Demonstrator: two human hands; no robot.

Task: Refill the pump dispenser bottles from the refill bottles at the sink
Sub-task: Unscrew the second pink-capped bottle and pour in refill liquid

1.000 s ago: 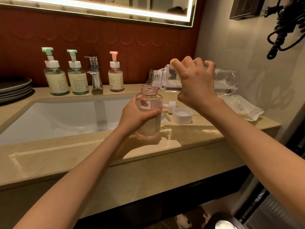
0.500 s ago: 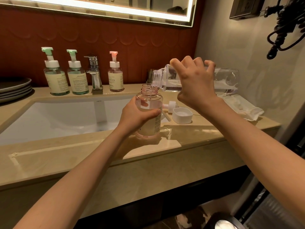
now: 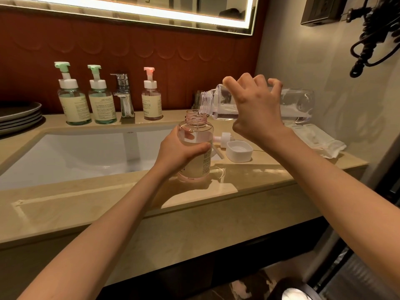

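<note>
Grey plates (image 3: pixel 20 114) sit stacked at the far left of the beige stone counter (image 3: pixel 270 176). Just right of them, along the back ledge, two green-topped pump bottles (image 3: pixel 74 102) stand side by side. A chrome faucet (image 3: pixel 124 98) and a pink-topped pump bottle (image 3: pixel 151 102) come next, all behind the white sink basin (image 3: pixel 65 154). At the basin's right corner the left hand (image 3: pixel 179 152) wraps its fingers and thumb round the open dispenser bottle (image 3: pixel 201 165). The bottle stands upright on the counter's front edge with its pump off and is partly filled with clear liquid. Above it the right hand (image 3: pixel 255 113) grips the clear refill bottle (image 3: pixel 297 105) from the near side, fingers curled over the top. The refill bottle is tipped almost level, its threaded mouth just over the dispenser's neck, and a thin stream falls between them. Liquid pools along the refill bottle's lower side. Behind the dispenser a white pump head (image 3: pixel 225 137) lies on its side on the counter, and a square white cap (image 3: pixel 239 150) rests open side up just beside it. Further right, flat white packets (image 3: pixel 316 141) lie near the wall, and a dark coiled cord (image 3: pixel 368 40) hangs above.
</note>
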